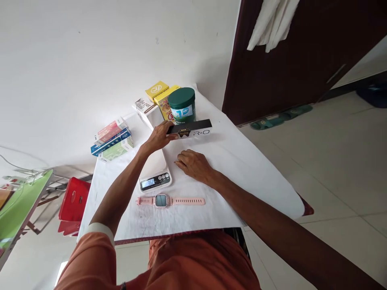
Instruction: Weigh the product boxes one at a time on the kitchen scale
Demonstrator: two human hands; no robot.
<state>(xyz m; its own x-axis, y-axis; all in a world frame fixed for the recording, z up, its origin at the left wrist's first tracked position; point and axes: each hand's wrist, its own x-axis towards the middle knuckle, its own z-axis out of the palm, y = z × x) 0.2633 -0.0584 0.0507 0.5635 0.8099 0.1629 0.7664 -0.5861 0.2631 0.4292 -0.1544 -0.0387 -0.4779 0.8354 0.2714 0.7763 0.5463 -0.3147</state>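
Note:
My left hand grips the near end of a long black and white watch box marked R&O, held over the far end of a white kitchen scale. The scale's display shows digits. My right hand rests palm down on the white tablecloth, fingers stretched flat, just right of the scale. A pink smartwatch lies flat in front of the scale, its strap spread out left and right.
A green tin, two yellow boxes and a white box stand at the table's far end. Stacked small boxes lie far left. A red stool and a green table stand left. Sandals lie by a dark door.

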